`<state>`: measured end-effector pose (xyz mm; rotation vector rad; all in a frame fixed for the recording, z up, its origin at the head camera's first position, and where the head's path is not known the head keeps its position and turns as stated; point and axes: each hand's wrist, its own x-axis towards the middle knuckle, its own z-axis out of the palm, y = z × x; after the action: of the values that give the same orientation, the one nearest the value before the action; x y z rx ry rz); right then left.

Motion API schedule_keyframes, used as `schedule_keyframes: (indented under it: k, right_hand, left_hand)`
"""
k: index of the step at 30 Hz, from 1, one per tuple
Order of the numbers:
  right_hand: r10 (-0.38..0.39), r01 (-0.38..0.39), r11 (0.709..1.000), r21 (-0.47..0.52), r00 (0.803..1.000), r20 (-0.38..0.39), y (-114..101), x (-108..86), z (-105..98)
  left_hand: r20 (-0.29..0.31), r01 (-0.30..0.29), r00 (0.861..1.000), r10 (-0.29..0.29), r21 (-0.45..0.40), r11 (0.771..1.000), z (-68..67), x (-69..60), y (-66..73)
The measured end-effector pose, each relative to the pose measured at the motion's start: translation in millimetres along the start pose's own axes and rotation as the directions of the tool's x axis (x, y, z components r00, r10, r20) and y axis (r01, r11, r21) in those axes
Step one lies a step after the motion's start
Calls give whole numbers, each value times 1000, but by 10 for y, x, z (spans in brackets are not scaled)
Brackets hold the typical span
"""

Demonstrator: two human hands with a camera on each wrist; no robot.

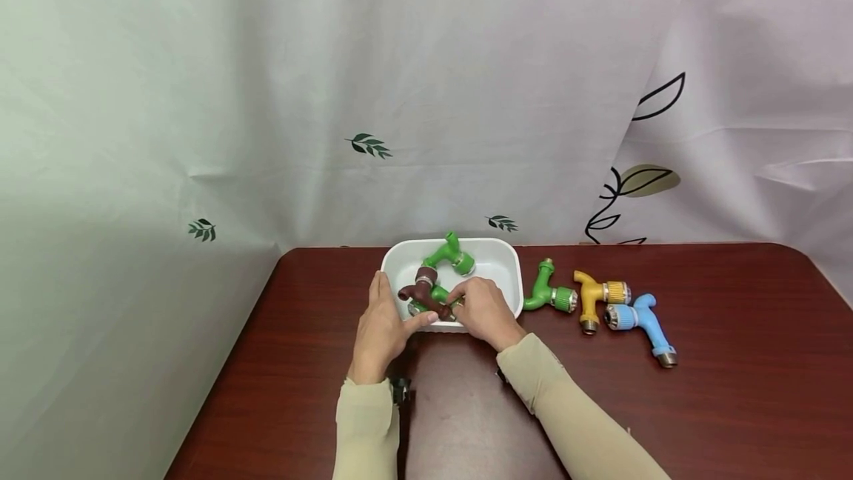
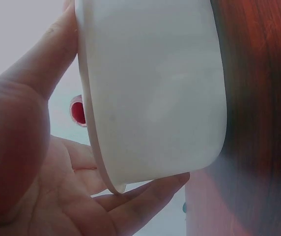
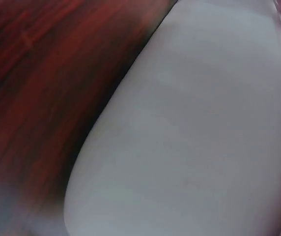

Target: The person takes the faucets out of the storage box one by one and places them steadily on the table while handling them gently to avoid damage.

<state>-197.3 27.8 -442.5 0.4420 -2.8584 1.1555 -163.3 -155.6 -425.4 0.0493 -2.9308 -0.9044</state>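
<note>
A white tray [image 1: 503,258] holds several taps. A green tap [image 1: 443,252] lies toward the back; a dark brown tap [image 1: 425,291] lies in front, partly over a second green tap [image 1: 438,292]. My left hand [image 1: 381,328] spans the tray's front left corner, its fingers straight along the left side and its thumb across the front rim. In the left wrist view, fingers touch the tray wall [image 2: 155,98]. My right hand [image 1: 486,310] reaches over the front rim with curled fingers, pinching the second green tap near its end; the fingertips are partly hidden.
Right of the tray, on the dark red-brown table [image 1: 740,361], lie a green tap [image 1: 543,287], a yellow tap [image 1: 591,295] and a light blue tap [image 1: 646,317]. A pale patterned curtain [image 1: 466,95] hangs behind and to the left of the table.
</note>
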Motion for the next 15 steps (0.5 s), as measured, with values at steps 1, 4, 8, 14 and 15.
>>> schedule_keyframes:
  k: [1,4,8,14,15]
  right_hand:
    - [-1,1,1000,-2,1000,-10,0,-3,0]
    - [-16,15,1000,-3,999,-29,-6,-4,-13]
    - [-53,54,999,7,998,-43,-9,-7,-46]
    - [-147,150,988,22,984,-103,10,-53,-89]
    - [-158,162,987,21,981,-115,16,-62,-91]
  left_hand:
    - [1,0,1000,0,-2,1000,1,1,3]
    - [-7,-4,1000,4,-12,1000,3,0,1]
    - [-9,-4,1000,4,-12,1000,2,-5,-13]
    - [-15,-19,1000,19,0,1000,9,-6,-14]
    - [-13,-20,1000,20,1,1000,11,-4,-12]
